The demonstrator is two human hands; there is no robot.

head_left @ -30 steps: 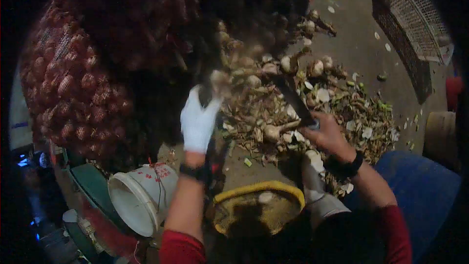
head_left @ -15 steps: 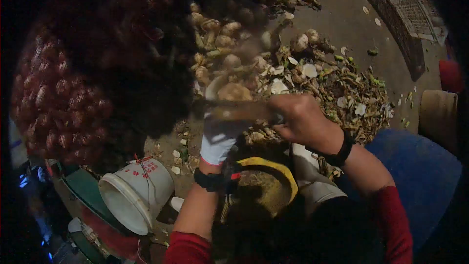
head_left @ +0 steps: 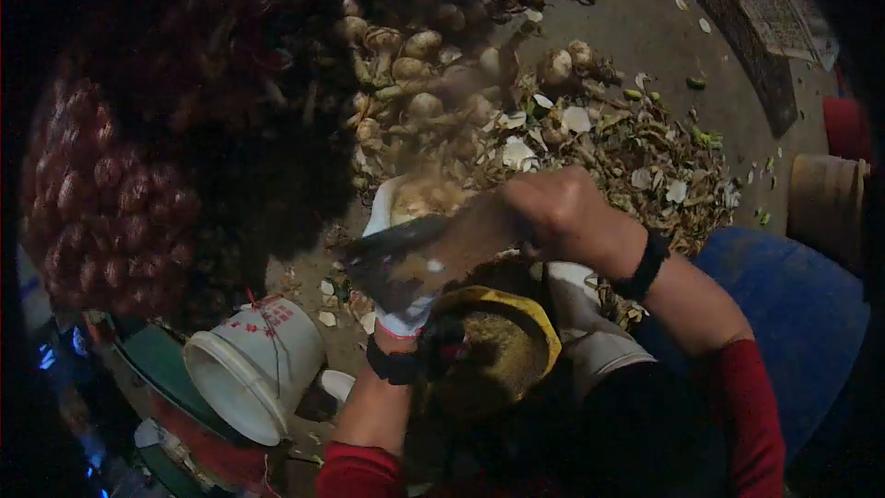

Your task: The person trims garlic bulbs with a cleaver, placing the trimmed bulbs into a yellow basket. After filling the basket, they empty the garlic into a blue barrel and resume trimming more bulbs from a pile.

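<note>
My left hand (head_left: 379, 212) wears a white glove and is closed around a pale, round root vegetable (head_left: 431, 195). In my right hand (head_left: 564, 212), which is bare, is a knife (head_left: 406, 263) with a broad blade, smeared by motion. The blade points left and passes in front of the vegetable's lower side and the gloved palm, hiding part of both. Just below the hands is a yellow-rimmed container (head_left: 546, 318). Beyond them lies a heap of similar round root vegetables (head_left: 424, 44) with stalks attached.
Peelings and dry trimmings (head_left: 645, 166) cover the ground at right. A white bucket (head_left: 295, 332) lies tipped at lower left, near red net sacks (head_left: 111, 212) of round produce. A blue surface (head_left: 784, 323) is by my right arm; a mesh crate (head_left: 756, 18) stands at far right.
The knife has swung from level across the vegetable to a lower, tilted position nearer my left wrist, its broad face now showing. My left hand keeps its grip.
</note>
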